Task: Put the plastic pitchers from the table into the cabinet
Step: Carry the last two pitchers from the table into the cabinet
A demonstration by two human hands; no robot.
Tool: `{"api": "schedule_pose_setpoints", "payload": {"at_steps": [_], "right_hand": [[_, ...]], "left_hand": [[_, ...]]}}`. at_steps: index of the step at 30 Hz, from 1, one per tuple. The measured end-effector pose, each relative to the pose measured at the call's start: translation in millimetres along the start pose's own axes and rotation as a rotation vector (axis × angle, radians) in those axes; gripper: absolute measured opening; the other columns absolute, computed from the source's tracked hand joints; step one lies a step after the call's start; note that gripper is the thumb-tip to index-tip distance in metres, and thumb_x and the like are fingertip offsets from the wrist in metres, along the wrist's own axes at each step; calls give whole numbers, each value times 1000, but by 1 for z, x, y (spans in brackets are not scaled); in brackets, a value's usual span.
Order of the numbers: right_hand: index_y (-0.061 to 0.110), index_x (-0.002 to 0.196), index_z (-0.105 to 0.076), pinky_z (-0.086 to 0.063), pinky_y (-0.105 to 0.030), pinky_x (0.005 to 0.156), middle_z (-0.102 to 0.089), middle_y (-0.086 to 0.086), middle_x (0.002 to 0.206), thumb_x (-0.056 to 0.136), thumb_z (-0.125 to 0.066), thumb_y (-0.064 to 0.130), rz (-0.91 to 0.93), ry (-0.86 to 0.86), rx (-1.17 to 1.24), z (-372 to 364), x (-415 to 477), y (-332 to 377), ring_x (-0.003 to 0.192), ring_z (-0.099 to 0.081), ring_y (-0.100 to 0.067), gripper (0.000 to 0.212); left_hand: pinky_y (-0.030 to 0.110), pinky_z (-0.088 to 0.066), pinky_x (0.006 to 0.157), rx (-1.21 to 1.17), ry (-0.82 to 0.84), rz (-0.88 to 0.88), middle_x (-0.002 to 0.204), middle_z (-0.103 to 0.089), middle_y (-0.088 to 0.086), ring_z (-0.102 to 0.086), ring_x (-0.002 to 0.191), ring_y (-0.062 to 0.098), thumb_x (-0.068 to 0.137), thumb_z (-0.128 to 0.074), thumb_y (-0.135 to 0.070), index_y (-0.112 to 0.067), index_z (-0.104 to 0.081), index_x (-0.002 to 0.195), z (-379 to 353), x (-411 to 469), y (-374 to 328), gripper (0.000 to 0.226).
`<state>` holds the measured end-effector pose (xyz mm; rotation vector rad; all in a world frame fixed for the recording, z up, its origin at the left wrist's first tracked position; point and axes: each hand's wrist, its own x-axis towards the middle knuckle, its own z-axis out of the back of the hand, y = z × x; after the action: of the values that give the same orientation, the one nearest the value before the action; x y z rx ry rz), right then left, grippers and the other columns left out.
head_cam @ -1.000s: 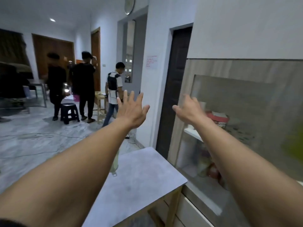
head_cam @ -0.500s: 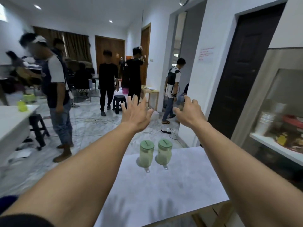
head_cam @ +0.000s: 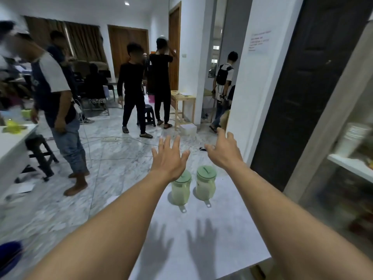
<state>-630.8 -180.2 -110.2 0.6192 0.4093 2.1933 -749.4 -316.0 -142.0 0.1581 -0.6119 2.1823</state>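
Note:
Two pale green plastic pitchers with green lids stand side by side at the far end of the grey table [head_cam: 201, 235]: the left pitcher [head_cam: 180, 191] and the right pitcher [head_cam: 205, 185], handles toward me. My left hand [head_cam: 169, 158] hovers above the left pitcher, fingers spread, hiding part of its lid. My right hand [head_cam: 224, 151] is stretched out above and to the right of the right pitcher, fingers apart, holding nothing. The glass-fronted cabinet [head_cam: 347, 164] stands at the right, its shelf holding stacked white cups.
Several people stand on the marble floor beyond the table; the nearest person [head_cam: 54, 102] is at the left. A dark door [head_cam: 302, 93] is next to the cabinet. A white table [head_cam: 12, 142], black stools, a wooden stand [head_cam: 182, 110] and floor cables lie further off.
The view has swung left from the cabinet to the table and tipped down. Both pitchers have come into sight, and my outstretched hands now sit lower, just above them.

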Motion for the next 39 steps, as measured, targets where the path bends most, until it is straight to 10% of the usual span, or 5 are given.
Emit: {"api": "schedule_pose_setpoints", "payload": {"at_steps": [17, 27, 39], "right_hand": [[18, 148, -32, -45, -47, 101, -41, -12, 145, 91, -62, 34, -182, 263, 87, -182, 62, -153, 131, -45, -35, 67], [15, 124, -51, -51, -38, 80, -64, -11, 118, 84, -71, 34, -439, 276, 324, -256, 77, -198, 107, -62, -32, 48], [8, 106, -63, -42, -29, 73, -62, -5, 91, 94, -62, 28, -505, 250, 500, -278, 90, -191, 86, -59, -26, 24]], "left_hand": [[44, -38, 93, 4, 65, 289, 130, -47, 9, -45, 116, 30, 82, -45, -72, -15, -37, 136, -221, 21, 34, 79], [49, -40, 99, -401, 132, 807, 122, -54, 3, -51, 115, 30, 75, -51, -72, -22, -49, 121, -304, 40, 35, 68], [32, -41, 66, -571, -11, 715, 84, -63, 6, -59, 80, 28, 95, -53, -35, -10, -55, 95, -304, 61, 48, 25]]}}
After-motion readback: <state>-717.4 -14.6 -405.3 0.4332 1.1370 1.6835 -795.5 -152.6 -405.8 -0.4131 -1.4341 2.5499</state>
